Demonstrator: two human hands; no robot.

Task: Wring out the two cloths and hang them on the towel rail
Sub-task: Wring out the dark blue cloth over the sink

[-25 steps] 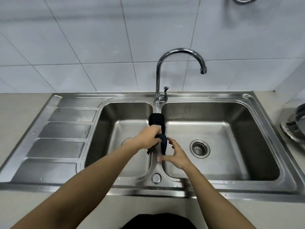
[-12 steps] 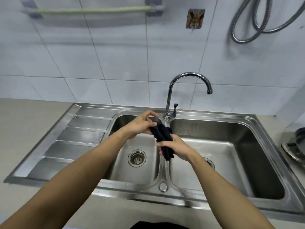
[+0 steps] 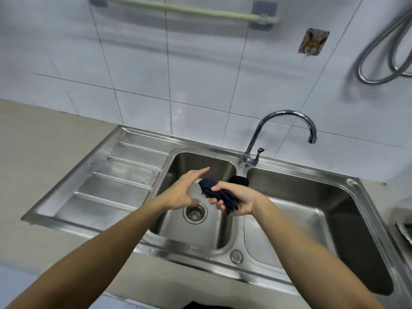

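Right hand gripped the bunched dark navy cloth over the left steel basin; left hand splayed just beside. Pale-green towel rail lay up-left, nearer left hand.

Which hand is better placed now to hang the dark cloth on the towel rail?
Right: the right hand already grips the cloth. The left hand is open and holds nothing. The rail is bare.
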